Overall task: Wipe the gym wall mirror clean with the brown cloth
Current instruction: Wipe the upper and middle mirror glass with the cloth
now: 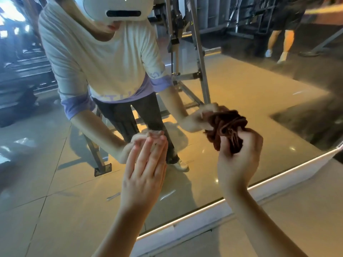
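Observation:
The wall mirror point(232, 86) fills most of the view and reflects me, wearing a white headset. My left hand point(144, 171) presses flat on the glass, fingers straight and together. My right hand point(239, 154) grips a bunched brown cloth point(225, 129) and holds it against the mirror to the right of the left hand. The cloth's reflection merges with it on the glass. The surface looks hazy, with smears low down near the left hand.
A lit strip and white ledge point(213, 210) run along the mirror's bottom edge, above the tiled floor point(297, 210). In the reflection stand a metal gym frame point(200, 71), treadmills at left, and a person's legs point(280, 43) far right.

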Available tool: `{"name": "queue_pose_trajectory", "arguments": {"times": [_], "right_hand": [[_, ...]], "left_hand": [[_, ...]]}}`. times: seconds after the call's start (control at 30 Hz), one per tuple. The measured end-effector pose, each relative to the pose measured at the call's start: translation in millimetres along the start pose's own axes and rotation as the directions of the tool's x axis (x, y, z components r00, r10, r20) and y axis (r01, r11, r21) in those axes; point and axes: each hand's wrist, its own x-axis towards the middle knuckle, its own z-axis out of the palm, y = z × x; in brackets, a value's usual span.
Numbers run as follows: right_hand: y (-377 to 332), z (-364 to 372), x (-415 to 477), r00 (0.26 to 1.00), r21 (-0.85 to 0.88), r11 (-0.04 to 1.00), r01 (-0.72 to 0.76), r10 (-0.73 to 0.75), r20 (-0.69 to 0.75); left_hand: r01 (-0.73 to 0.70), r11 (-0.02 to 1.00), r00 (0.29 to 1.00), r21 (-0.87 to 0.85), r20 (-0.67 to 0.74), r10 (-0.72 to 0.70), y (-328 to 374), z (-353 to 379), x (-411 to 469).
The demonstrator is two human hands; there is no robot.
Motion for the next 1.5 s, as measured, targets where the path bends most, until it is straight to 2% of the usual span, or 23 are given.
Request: {"name": "queue_pose_trajectory", "arguments": {"times": [0.03, 0.13, 0.2, 0.23, 0.33, 0.37, 0.47, 0.5, 0.57, 0.63, 0.7, 0.73, 0.83, 0.87, 0.93, 0.97, 1.03, 1.07, 1.2, 1.27, 1.33, 1.4, 1.5], "right_hand": [[0, 1, -9, 1.0, -0.005, 1.0, -0.019, 0.019, 0.018], [5, -1, -26, 0.944, -0.005, 0.96, 0.281, -0.276, 0.182], [12, -4, -13, 0.905, -0.007, 0.928, 0.373, -0.362, 0.225], [17, -6, -6, 0.927, -0.012, 0.944, 0.329, -0.32, 0.196], [21, -7, -6, 0.996, 0.008, 0.999, 0.034, -0.035, 0.086], [20, -7, -14, 0.995, -0.007, 0.999, 0.034, -0.033, 0.098], [23, -5, -32, 0.926, -0.058, 0.951, 0.304, -0.281, 0.252], [26, -5, -29, 0.905, -0.055, 0.936, 0.348, -0.32, 0.279], [33, -5, -20, 0.925, -0.063, 0.949, 0.308, -0.283, 0.253], [38, -6, -20, 0.974, -0.06, 0.986, 0.155, -0.142, 0.177], [37, -5, -32, 0.988, -0.061, 0.998, 0.022, -0.012, 0.156], [36, -5, -39, 0.984, -0.056, 0.998, 0.04, -0.03, 0.174], [36, -7, -41, 0.921, -0.023, 0.958, 0.287, -0.27, 0.282], [40, -8, -35, 0.91, -0.023, 0.947, 0.321, -0.301, 0.284], [51, -8, -24, 0.958, -0.022, 0.976, 0.215, -0.206, 0.197], [55, -8, -22, 0.986, -0.011, 0.995, 0.095, -0.093, 0.136], [53, -6, -32, 0.989, 0.0, 0.994, -0.107, 0.106, 0.099], [51, -5, -40, 0.985, -0.002, 0.993, -0.116, 0.115, 0.129], [55, -10, -44, 0.953, 0.026, 0.992, 0.124, -0.127, 0.274], [65, -10, -28, 0.978, 0.025, 0.996, 0.083, -0.086, 0.193], [71, -9, -20, 0.989, 0.025, 0.991, -0.129, 0.127, 0.076], [69, -8, -27, 0.963, 0.006, 0.966, -0.26, 0.259, 0.07], [61, -10, -45, 0.973, 0.012, 0.997, -0.077, 0.072, 0.22]], "left_hand": [[-0.011, 1.0, 1.0, 0.004, 0.011, 0.011, 2, 1, -2], [-0.034, 0.999, 0.999, 0.015, 0.018, 0.033, 6, 6, -8], [-0.041, 0.999, 0.999, 0.002, 0.018, 0.041, 8, 8, -9], [-0.041, 0.999, 0.999, -0.005, 0.015, 0.041, 9, 8, -10], [-0.02, 0.999, 1.0, -0.027, 0.01, 0.02, 14, 11, -11], [-0.02, 0.999, 1.0, -0.029, 0.014, 0.021, 16, 11, -11], [-0.071, 0.997, 0.997, -0.027, 0.038, 0.072, 18, 15, -11], [-0.081, 0.996, 0.996, -0.023, 0.043, 0.082, 18, 17, -11], [-0.072, 0.997, 0.996, -0.022, 0.044, 0.072, 21, 19, -14], [-0.059, 0.998, 0.997, -0.03, 0.045, 0.06, 25, 21, -17], [-0.061, 0.997, 0.997, -0.038, 0.046, 0.063, 28, 22, -19], [-0.067, 0.997, 0.997, -0.039, 0.045, 0.069, 29, 23, -19], [-0.092, 0.995, 0.994, -0.028, 0.049, 0.093, 31, 26, -21], [-0.096, 0.995, 0.994, -0.026, 0.056, 0.097, 31, 26, -22], [-0.092, 0.996, 0.994, -0.024, 0.065, 0.093, 33, 28, -24], [-0.086, 0.996, 0.994, -0.026, 0.064, 0.087, 33, 29, -25], [-0.079, 0.996, 0.995, -0.04, 0.055, 0.081, 35, 32, -25], [-0.081, 0.996, 0.995, -0.046, 0.049, 0.084, 36, 32, -26], [-0.094, 0.995, 0.995, -0.033, 0.032, 0.095, 35, 34, -25], [-0.099, 0.995, 0.995, -0.029, 0.029, 0.099, 35, 34, -24], [-0.093, 0.995, 0.995, -0.029, 0.031, 0.094, 35, 34, -24], [-0.087, 0.995, 0.995, -0.038, 0.039, 0.089, 36, 35, -25], [-0.105, 0.994, 0.993, -0.019, 0.057, 0.106, 33, 34, -26]]}}
